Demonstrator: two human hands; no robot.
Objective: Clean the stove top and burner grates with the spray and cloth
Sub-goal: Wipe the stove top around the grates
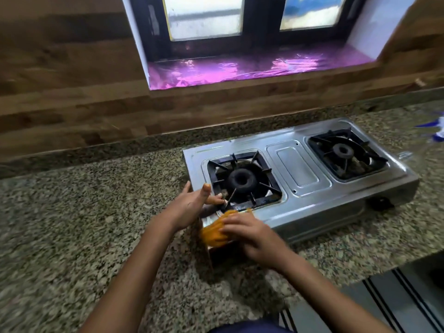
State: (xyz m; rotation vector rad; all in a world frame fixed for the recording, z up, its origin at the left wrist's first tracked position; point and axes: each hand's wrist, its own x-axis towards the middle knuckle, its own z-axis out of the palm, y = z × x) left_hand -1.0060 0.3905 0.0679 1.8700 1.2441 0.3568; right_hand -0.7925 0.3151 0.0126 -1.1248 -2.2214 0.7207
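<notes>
A steel two-burner stove (298,164) sits on the granite counter. Its left black grate (243,180) and right black grate (347,151) rest over the burners. My right hand (249,234) presses a crumpled orange cloth (215,230) against the stove's front left corner. My left hand (194,200) is at the left edge of the stove, fingers apart, with a fingertip touching the front left corner of the left grate. A blurred blue and white object, possibly the spray bottle (437,132), lies at the far right edge.
The granite counter (84,224) extends left and in front of the stove. A wood-pattern wall (72,92) and a window sill lined with pink foil (240,68) lie behind. A black stove knob (380,203) faces front. A striped floor mat (384,299) lies lower right.
</notes>
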